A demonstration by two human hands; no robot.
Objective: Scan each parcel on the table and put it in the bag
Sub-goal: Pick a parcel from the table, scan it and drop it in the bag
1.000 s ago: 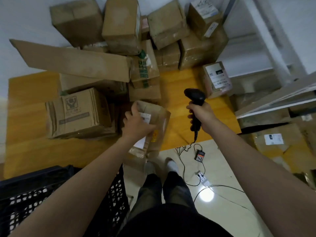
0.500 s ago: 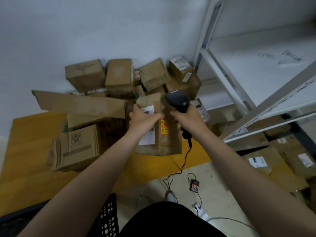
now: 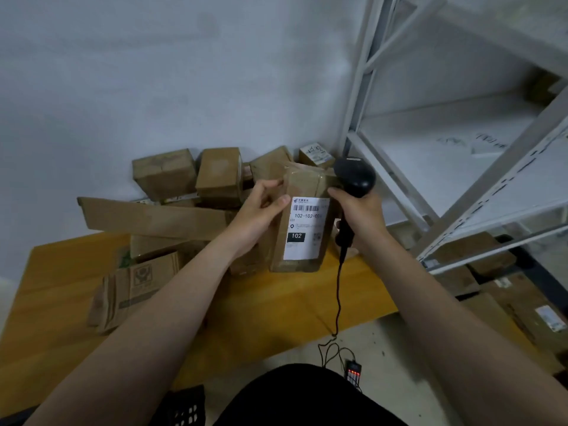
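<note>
The orange-yellow wooden table [image 3: 276, 302] runs across below my arms, and a pile of plain brown cardboard boxes [image 3: 166, 176] crowds its far edge against the wall. Over the table's right end I hold the tall brown cardboard parcel [image 3: 302, 184] upright, long axis vertical. I cannot tell whether its bottom touches the tabletop.

My left hand [image 3: 261, 210] grips the parcel's left edge, thumb on the front face and fingers curled round the upper left corner. My right hand [image 3: 359, 210] is just beside the parcel's right edge, clamped round the handle of the black handheld barcode scanner [image 3: 355, 176]. So the parcel stands between my two hands, which are apart.

The white shipping label [image 3: 307, 232] faces me squarely, with its printed barcode strip [image 3: 309, 208] along the top, nearer my right hand than my left. The scanner's head sits at the parcel's upper right corner, beside the label and not in front of it. I judge the scan turns on that: the head must swing round to look at the strip, or my left hand must turn the face rightward. No bag is in view; only a corner of a black lattice plastic crate [image 3: 184, 407] shows below the table's near edge.
</note>
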